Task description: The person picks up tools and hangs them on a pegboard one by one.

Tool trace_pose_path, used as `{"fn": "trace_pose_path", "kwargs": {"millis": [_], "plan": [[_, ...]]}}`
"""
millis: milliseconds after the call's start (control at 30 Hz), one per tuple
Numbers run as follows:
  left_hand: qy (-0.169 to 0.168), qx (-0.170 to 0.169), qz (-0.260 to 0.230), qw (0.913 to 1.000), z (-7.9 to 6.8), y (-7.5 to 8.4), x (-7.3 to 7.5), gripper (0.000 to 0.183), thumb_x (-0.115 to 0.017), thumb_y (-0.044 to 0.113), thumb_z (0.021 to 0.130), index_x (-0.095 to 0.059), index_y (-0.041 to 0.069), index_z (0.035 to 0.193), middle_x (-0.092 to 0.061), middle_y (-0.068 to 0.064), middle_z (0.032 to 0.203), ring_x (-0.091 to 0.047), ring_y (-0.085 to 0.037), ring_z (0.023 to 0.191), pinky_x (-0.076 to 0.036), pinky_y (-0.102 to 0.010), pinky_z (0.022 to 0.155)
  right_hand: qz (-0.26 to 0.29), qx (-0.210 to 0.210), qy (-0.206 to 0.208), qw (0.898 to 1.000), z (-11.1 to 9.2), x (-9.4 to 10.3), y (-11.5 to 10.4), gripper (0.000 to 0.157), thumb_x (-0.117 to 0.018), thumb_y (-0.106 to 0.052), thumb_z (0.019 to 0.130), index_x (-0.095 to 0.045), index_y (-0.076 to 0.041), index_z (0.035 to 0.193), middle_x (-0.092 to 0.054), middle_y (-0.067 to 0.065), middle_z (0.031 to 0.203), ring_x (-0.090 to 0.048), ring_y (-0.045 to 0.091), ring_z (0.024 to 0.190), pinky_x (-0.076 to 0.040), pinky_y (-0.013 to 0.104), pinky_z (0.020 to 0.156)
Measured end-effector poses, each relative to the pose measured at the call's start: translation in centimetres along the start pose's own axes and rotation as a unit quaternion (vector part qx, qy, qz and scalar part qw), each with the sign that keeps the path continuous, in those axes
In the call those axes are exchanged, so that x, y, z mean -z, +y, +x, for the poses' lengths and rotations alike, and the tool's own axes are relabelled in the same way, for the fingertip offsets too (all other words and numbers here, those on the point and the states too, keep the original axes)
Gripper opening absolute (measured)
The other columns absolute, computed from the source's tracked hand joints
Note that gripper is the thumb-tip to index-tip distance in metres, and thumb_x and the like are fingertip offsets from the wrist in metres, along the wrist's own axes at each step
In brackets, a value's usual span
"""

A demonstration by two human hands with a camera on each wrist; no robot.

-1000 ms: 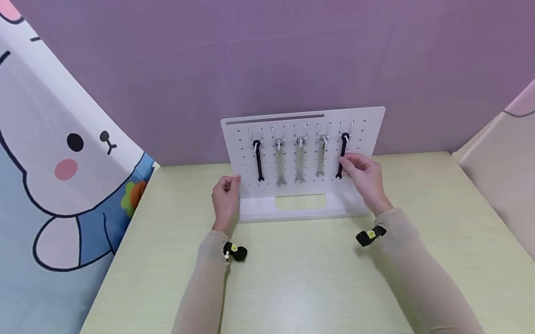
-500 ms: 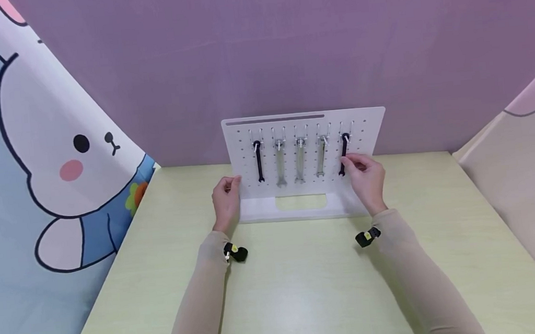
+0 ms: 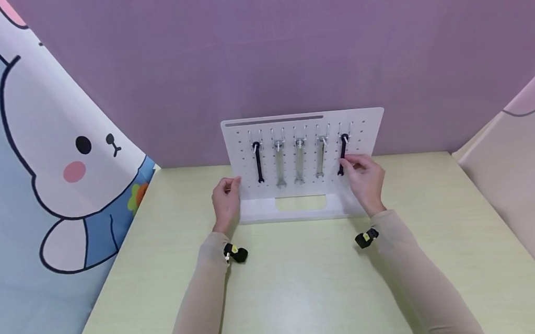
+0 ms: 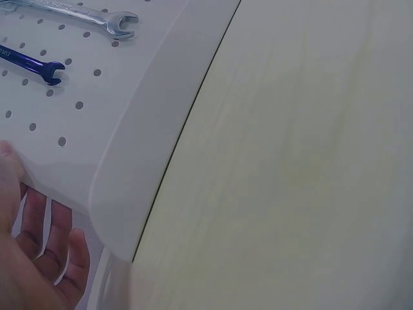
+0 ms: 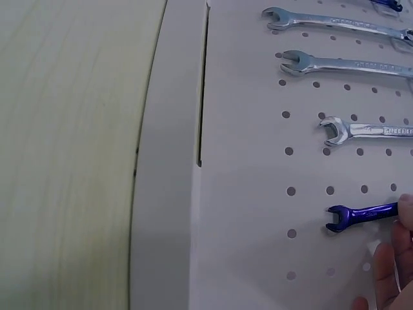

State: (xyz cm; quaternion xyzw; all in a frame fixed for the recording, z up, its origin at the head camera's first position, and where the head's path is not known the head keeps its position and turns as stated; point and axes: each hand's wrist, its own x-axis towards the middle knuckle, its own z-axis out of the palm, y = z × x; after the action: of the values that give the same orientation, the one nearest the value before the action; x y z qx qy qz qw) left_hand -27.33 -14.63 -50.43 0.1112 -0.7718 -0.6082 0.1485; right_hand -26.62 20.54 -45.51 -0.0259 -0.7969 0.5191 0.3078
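Observation:
A white pegboard stand [image 3: 251,197] stands upright on the table, with a row of wrenches hanging from its hooks. My left hand [image 3: 225,199] holds the board's left edge; in the left wrist view the thumb lies at the front face and the fingers [image 4: 48,242] pass behind the edge. At the right end of the row, my right hand [image 3: 366,180] pinches the shank of a dark wrench [image 3: 343,149], which looks blue in the right wrist view. Its top ring is at the hook and its open jaw points down. Another dark wrench [image 3: 259,162] hangs at the left end.
Several silver wrenches, one of them a middle silver wrench [image 3: 300,162], hang between the dark ones. The stand's base has a cutout slot [image 3: 301,203]. The pale table [image 3: 295,280] stretches in front, and a purple backdrop [image 3: 286,50] rises behind.
My right hand has shifted slightly right, and the lower end of the dark wrench has swung a little right with it. My left hand stays at the board's edge.

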Motion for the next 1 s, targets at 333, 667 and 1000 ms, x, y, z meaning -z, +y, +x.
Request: {"fn": "trace_pose_path", "kwargs": {"millis": [333,667,1000], "plan": [[0.004,0.0,0.01,0.9999,0.1,-0.2,0.1,0.034,-0.068,0.043,0.105,-0.071,0.009,0.099,-0.063,-0.002,0.09,-0.055,-0.02,0.085,-0.045,-0.033,0.075,0.007,0.016,-0.019,1.0,-0.2,0.2,0.2,0.014,-0.082,-0.011,0.094,-0.082,-0.002,0.104,-0.08,0.016,0.103,-0.06,-0.006,0.077,-0.047,0.01,0.07],[0.003,-0.004,0.026,0.9997,0.2,0.0,0.4,0.034,-0.068,0.043,0.105,-0.072,0.009,0.1,-0.064,-0.002,0.09,-0.055,-0.019,0.084,-0.045,-0.032,0.073,-0.005,-0.016,-0.021,1.0,-0.6,0.5,0.6,0.016,-0.08,-0.016,0.098,-0.082,-0.004,0.107,-0.081,0.015,0.108,-0.059,-0.002,0.077,-0.047,0.012,0.072],[-0.023,0.017,0.032,0.9991,-0.1,0.0,1.0,0.032,-0.064,0.039,0.108,-0.071,0.009,0.112,-0.068,-0.009,0.104,-0.061,-0.023,0.095,-0.051,-0.036,0.081,0.017,-0.099,-0.087,0.991,-2.1,2.1,0.7,0.029,-0.067,-0.026,0.107,-0.075,-0.002,0.121,-0.077,0.011,0.107,-0.065,0.001,0.078,-0.052,0.014,0.071]]}}
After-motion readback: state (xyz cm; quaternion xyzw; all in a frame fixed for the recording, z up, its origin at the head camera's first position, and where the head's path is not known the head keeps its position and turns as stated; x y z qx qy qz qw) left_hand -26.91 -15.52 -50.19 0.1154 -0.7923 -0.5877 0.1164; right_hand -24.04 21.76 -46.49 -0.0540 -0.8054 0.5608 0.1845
